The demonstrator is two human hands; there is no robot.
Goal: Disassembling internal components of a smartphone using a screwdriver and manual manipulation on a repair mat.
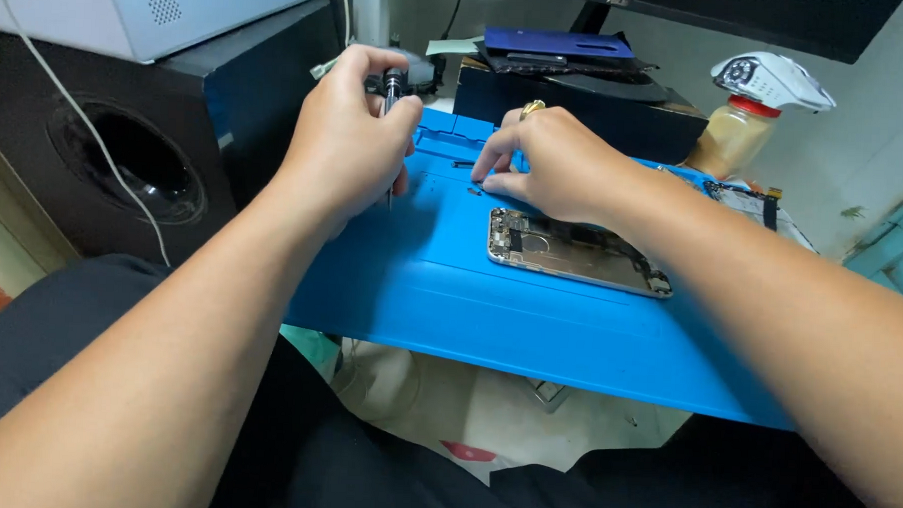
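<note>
Setting: a cluttered repair corner; one blue work mat (pixel 440 284) lies across the person's lap and the desk edge, with a dark monitor base at the top of the frame.
Far left: one black speaker (pixel 124 162) with a round port; one white box (pixel 160 3) rests on top of it; one white cable (pixel 77 101) hangs down its front.
Left hand (pixel 350 140): fingers curled shut round one small black screwdriver (pixel 391 102); the cap sits between thumb and forefinger; the shaft stands nearly upright, tip down towards the mat; the tip itself is hidden behind the palm.
Centre back: one dark box (pixel 576 113) with a blue phone cover (pixel 554 42) lying flat on top.
Right hand (pixel 560 163): one ring on a finger; fingertips pinched together and pressed down at the mat, beside one tiny dark part (pixel 474 192); whether anything is held between them I cannot tell.
Phone: one opened phone frame (pixel 572 250), silvery, insides facing up; it lies flat on the mat just beneath the right hand; long axis runs left to right, slanting slightly down to the right.
Far right: one amber bottle (pixel 734 134) with a white trigger head (pixel 773 80) pointing right; one flat phone part (pixel 744 199) on the mat's corner.
</note>
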